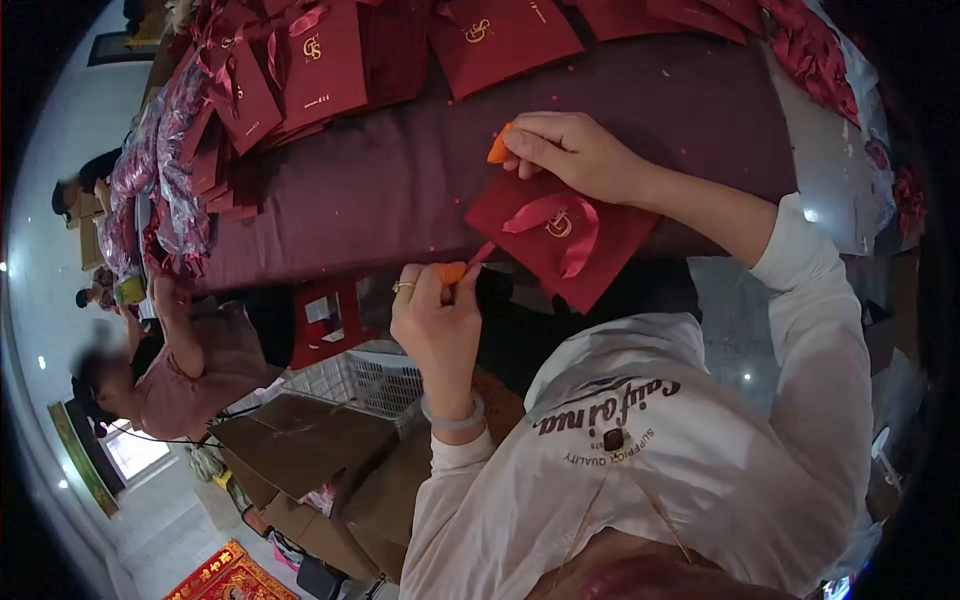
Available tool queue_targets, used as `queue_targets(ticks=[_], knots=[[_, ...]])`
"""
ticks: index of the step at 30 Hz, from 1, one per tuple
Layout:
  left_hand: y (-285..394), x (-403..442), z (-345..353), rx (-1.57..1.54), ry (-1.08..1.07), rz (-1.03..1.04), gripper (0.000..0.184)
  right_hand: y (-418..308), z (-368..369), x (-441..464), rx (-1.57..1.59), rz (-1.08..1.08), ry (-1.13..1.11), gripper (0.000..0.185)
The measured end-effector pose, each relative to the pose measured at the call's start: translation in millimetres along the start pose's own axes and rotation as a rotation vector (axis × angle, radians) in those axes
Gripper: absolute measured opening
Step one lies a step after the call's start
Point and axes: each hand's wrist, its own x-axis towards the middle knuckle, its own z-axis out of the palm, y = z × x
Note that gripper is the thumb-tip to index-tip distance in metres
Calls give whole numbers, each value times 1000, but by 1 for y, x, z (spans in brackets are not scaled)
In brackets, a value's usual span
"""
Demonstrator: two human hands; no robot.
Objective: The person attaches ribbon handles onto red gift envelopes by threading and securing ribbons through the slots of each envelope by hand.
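A red paper gift bag with a gold monogram and a looped pink-red ribbon lies tilted at the table's front edge. My left hand, wearing a ring and a bracelet, pinches a thin red ribbon end beside the bag's lower left edge. An orange finger cover sits on one of its fingers. Just above the bag's upper edge, my right hand is closed, also with an orange finger cover. Whatever its curled fingers hold is hidden.
Several red gift bags lie along the table's far side. The table wears a dark maroon cloth. Plastic-wrapped bundles hang at the left. Cardboard boxes and a white crate stand lower left, near another person.
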Motion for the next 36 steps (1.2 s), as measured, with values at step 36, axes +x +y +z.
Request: queue_targets(ticks=[36], knots=[[-49, -68, 78, -1553, -825, -500, 23, 0, 1, -13, 68, 106, -125, 20]])
